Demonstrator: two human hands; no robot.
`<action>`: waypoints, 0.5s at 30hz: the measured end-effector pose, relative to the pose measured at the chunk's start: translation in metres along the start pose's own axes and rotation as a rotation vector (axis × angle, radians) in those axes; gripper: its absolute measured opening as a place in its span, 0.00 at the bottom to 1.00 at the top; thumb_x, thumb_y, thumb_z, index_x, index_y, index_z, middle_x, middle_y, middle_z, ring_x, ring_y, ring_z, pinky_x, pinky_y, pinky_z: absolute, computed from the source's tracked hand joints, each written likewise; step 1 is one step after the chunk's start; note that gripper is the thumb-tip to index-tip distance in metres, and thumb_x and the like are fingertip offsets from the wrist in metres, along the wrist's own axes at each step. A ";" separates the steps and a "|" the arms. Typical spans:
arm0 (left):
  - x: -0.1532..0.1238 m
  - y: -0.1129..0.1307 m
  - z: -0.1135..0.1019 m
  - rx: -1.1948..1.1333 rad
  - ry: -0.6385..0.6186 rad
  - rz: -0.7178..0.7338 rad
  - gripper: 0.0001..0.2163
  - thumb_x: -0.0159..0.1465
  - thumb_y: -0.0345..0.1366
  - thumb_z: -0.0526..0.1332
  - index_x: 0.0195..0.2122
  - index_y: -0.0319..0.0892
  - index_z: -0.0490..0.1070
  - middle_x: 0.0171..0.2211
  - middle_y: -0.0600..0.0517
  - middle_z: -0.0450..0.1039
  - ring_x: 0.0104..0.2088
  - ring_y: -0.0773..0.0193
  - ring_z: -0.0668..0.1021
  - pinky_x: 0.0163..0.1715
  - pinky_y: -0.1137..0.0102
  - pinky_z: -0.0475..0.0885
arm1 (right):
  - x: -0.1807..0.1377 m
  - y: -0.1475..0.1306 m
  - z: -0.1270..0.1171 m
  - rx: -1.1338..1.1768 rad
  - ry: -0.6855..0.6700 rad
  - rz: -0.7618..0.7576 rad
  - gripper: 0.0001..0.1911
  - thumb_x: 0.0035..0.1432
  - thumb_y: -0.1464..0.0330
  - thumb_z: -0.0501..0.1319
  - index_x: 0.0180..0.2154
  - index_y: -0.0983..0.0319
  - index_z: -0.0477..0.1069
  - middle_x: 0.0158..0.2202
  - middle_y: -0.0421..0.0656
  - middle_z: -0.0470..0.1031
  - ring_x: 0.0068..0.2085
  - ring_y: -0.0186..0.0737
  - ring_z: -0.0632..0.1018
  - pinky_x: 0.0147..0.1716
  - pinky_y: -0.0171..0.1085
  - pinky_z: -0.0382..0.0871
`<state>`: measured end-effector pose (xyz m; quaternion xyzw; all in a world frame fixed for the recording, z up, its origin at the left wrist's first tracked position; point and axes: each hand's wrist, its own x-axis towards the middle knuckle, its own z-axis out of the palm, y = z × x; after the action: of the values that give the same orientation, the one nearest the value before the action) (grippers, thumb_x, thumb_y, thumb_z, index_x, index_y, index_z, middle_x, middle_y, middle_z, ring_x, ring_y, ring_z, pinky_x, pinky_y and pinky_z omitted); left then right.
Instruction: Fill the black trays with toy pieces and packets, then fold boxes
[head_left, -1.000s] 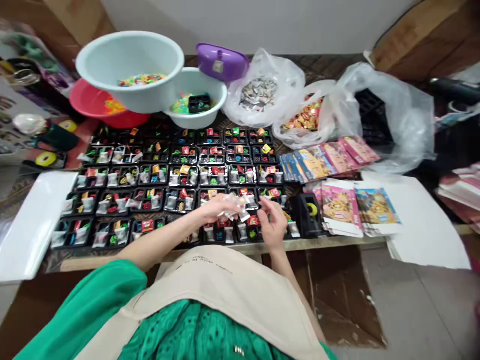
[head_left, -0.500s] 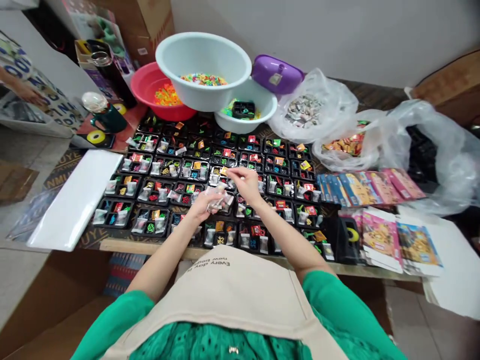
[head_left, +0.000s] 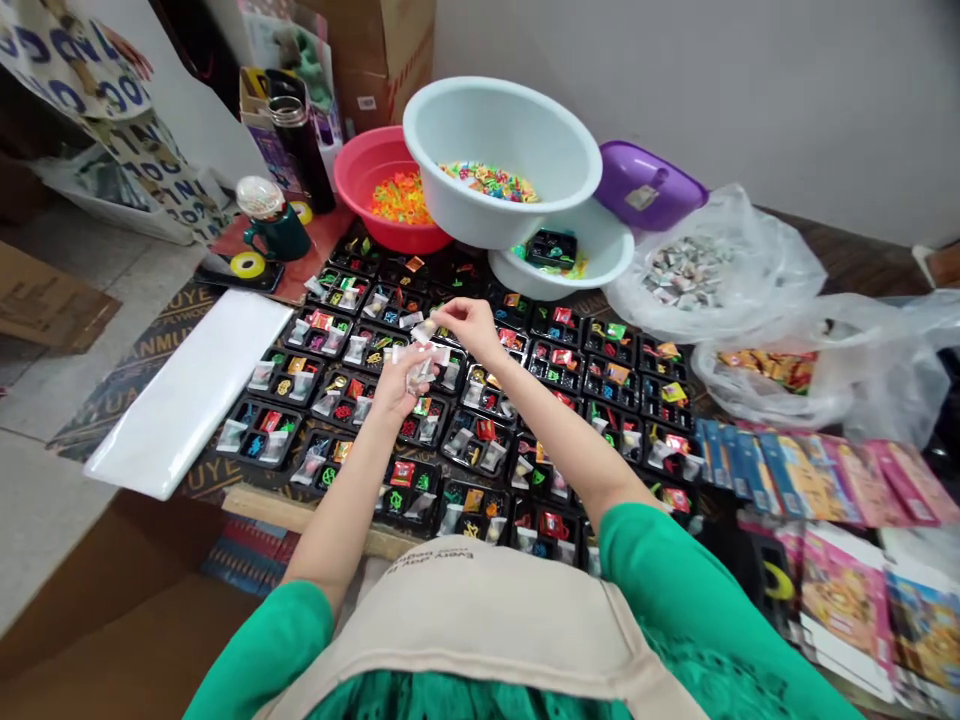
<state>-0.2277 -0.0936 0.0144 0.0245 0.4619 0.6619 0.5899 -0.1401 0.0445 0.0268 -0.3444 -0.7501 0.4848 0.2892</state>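
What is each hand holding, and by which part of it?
The left hand cradles a bunch of small packets; where each is gripped cannot be told. The right hand pinches a single packet, apparently by one end.

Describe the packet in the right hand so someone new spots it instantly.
Start at the larger pale blue tub at the back, then come forward to the black trays. Over them, the left hand holds a bunch of packets, with the right hand close beside it. The packet is the one pinched by the right hand; its neighbours sit bunched in the left.
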 end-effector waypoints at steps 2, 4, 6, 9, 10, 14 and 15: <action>0.004 -0.001 -0.006 -0.035 -0.016 -0.010 0.19 0.46 0.32 0.70 0.39 0.39 0.71 0.27 0.53 0.76 0.22 0.70 0.76 0.12 0.81 0.57 | 0.025 0.015 -0.002 -0.104 0.067 0.059 0.11 0.53 0.65 0.66 0.30 0.69 0.80 0.25 0.44 0.78 0.26 0.32 0.71 0.31 0.34 0.63; 0.005 -0.002 -0.012 -0.062 -0.003 -0.013 0.19 0.46 0.32 0.70 0.39 0.39 0.71 0.27 0.53 0.76 0.23 0.70 0.76 0.12 0.81 0.58 | 0.042 0.028 -0.002 -0.220 0.087 0.123 0.11 0.55 0.66 0.65 0.31 0.70 0.80 0.26 0.44 0.77 0.27 0.33 0.70 0.32 0.34 0.62; 0.005 -0.003 -0.016 -0.093 0.021 -0.016 0.19 0.46 0.32 0.70 0.39 0.39 0.71 0.28 0.53 0.76 0.23 0.70 0.76 0.12 0.81 0.58 | 0.053 0.038 0.002 -0.319 0.080 0.174 0.10 0.55 0.68 0.64 0.32 0.69 0.80 0.28 0.44 0.78 0.29 0.34 0.72 0.33 0.34 0.63; 0.005 -0.004 -0.018 -0.129 0.039 -0.016 0.18 0.46 0.31 0.69 0.39 0.40 0.71 0.28 0.53 0.75 0.23 0.69 0.77 0.12 0.81 0.59 | 0.060 0.045 0.010 -0.445 0.040 0.235 0.08 0.55 0.70 0.63 0.32 0.67 0.81 0.31 0.44 0.79 0.33 0.36 0.74 0.35 0.34 0.63; 0.006 -0.004 -0.018 -0.138 0.039 -0.016 0.18 0.47 0.31 0.69 0.40 0.40 0.71 0.28 0.53 0.75 0.24 0.69 0.77 0.13 0.81 0.59 | 0.061 0.046 0.013 -0.479 0.016 0.250 0.08 0.56 0.69 0.64 0.33 0.66 0.81 0.31 0.44 0.79 0.33 0.36 0.74 0.36 0.34 0.63; 0.008 -0.003 -0.019 -0.177 0.017 -0.030 0.16 0.49 0.31 0.68 0.40 0.41 0.70 0.30 0.54 0.75 0.25 0.70 0.77 0.14 0.82 0.61 | 0.054 0.038 0.015 -0.545 -0.032 0.181 0.14 0.57 0.63 0.67 0.42 0.65 0.81 0.36 0.46 0.78 0.37 0.38 0.75 0.40 0.36 0.65; 0.008 -0.003 -0.019 -0.187 0.012 -0.029 0.16 0.50 0.31 0.68 0.40 0.42 0.70 0.30 0.54 0.75 0.26 0.70 0.78 0.14 0.82 0.61 | 0.048 0.034 0.013 -0.524 -0.015 0.126 0.17 0.57 0.61 0.67 0.44 0.65 0.80 0.37 0.46 0.78 0.37 0.38 0.75 0.41 0.36 0.65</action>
<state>-0.2388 -0.0988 -0.0030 -0.0415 0.4020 0.6936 0.5963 -0.1709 0.0859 -0.0049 -0.4499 -0.8292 0.2939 0.1539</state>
